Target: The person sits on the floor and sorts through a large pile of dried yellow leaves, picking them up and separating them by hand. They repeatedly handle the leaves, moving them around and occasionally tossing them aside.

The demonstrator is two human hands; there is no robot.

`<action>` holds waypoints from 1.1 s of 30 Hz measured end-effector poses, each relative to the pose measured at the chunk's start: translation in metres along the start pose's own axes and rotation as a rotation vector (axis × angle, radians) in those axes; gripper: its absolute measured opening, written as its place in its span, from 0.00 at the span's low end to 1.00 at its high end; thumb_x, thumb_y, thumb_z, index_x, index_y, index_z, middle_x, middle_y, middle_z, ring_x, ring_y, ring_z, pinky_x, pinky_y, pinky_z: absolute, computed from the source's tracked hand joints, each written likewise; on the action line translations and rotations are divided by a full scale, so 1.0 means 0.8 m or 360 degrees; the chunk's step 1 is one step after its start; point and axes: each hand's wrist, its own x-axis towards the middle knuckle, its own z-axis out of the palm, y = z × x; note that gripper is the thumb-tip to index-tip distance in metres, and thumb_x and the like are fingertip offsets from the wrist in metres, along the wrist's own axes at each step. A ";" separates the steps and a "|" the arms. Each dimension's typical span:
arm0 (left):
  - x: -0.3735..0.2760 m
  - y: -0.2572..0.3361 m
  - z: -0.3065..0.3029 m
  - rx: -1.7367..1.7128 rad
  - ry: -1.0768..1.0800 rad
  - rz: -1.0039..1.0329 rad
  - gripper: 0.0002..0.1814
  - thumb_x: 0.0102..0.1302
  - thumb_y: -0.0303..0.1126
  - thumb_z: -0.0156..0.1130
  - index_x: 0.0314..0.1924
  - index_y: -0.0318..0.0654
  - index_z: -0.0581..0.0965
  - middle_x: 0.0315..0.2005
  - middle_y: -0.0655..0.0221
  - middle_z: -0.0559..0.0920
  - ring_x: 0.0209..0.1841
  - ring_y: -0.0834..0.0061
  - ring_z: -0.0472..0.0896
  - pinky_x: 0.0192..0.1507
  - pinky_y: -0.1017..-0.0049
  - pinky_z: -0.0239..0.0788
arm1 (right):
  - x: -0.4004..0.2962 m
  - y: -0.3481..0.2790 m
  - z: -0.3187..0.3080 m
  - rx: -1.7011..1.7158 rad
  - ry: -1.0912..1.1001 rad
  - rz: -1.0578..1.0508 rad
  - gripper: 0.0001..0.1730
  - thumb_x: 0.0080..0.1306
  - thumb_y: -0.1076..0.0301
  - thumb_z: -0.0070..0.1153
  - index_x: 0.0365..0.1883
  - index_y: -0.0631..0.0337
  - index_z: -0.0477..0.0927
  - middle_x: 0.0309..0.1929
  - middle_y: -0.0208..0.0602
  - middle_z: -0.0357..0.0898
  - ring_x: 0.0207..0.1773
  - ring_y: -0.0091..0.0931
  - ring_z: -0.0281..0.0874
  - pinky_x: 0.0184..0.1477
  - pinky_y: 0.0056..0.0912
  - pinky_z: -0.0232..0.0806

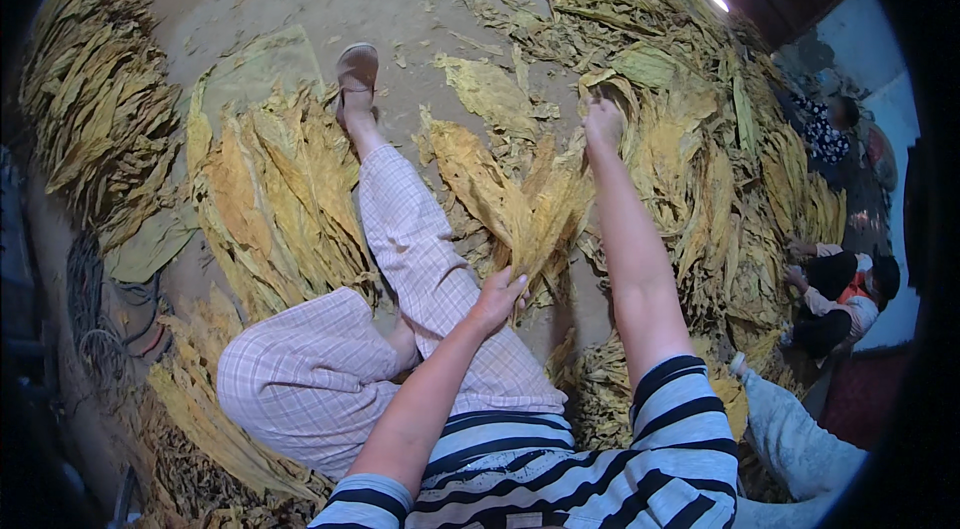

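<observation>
My left hand [498,302] grips the gathered stem ends of a few dried yellow tobacco leaves [534,210], whose blades fan out away from me above my thigh. Farther off, my right arm is stretched toward a big heap of tobacco leaves [682,131]. There my right hand [602,125] has its fingers curled at a leaf on the near edge of the heap; its fingertips are partly hidden. Between the hands and my outstretched foot, a loose flat leaf [491,94] lies on the floor.
Left of my leg lies a stack of flattened leaves [281,199], partly over a greenish cloth [270,64]. A tall leaf pile [105,101] stands at far left, with coiled rope [94,304] below it. Two people [855,296] sit beyond the heap at right; another person's leg [787,424] is close by.
</observation>
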 end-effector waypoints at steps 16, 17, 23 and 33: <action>-0.013 0.004 -0.002 0.0231 -0.0338 -0.0186 0.20 0.62 0.37 0.50 0.49 0.31 0.68 0.34 0.66 0.75 0.37 0.76 0.71 0.43 0.76 0.63 | -0.056 0.048 0.002 0.1064 -0.1632 0.0519 0.25 0.65 0.56 0.40 0.51 0.69 0.63 0.28 0.34 0.70 0.30 0.26 0.69 0.38 0.34 0.68; -0.010 0.001 -0.006 0.0129 -0.0348 -0.0253 0.21 0.61 0.38 0.51 0.50 0.31 0.67 0.35 0.65 0.75 0.37 0.74 0.72 0.43 0.76 0.63 | -0.054 0.038 0.005 0.1098 -0.1611 0.0431 0.24 0.66 0.57 0.39 0.51 0.69 0.63 0.26 0.33 0.68 0.28 0.26 0.68 0.37 0.33 0.68; -0.009 0.012 0.002 0.0461 -0.0116 0.0236 0.22 0.59 0.40 0.54 0.48 0.32 0.68 0.34 0.67 0.75 0.36 0.75 0.71 0.41 0.77 0.62 | -0.021 0.037 0.006 0.1194 -0.1210 0.0450 0.21 0.67 0.62 0.36 0.49 0.72 0.64 0.23 0.32 0.65 0.26 0.25 0.64 0.30 0.31 0.66; 0.007 0.003 -0.001 -0.0052 0.0078 -0.0067 0.14 0.64 0.38 0.47 0.43 0.34 0.70 0.20 0.75 0.68 0.20 0.85 0.65 0.24 0.84 0.63 | -0.021 -0.034 -0.005 0.0658 -0.1157 0.0095 0.20 0.66 0.59 0.40 0.40 0.69 0.75 0.19 0.28 0.70 0.15 0.14 0.59 0.16 0.15 0.51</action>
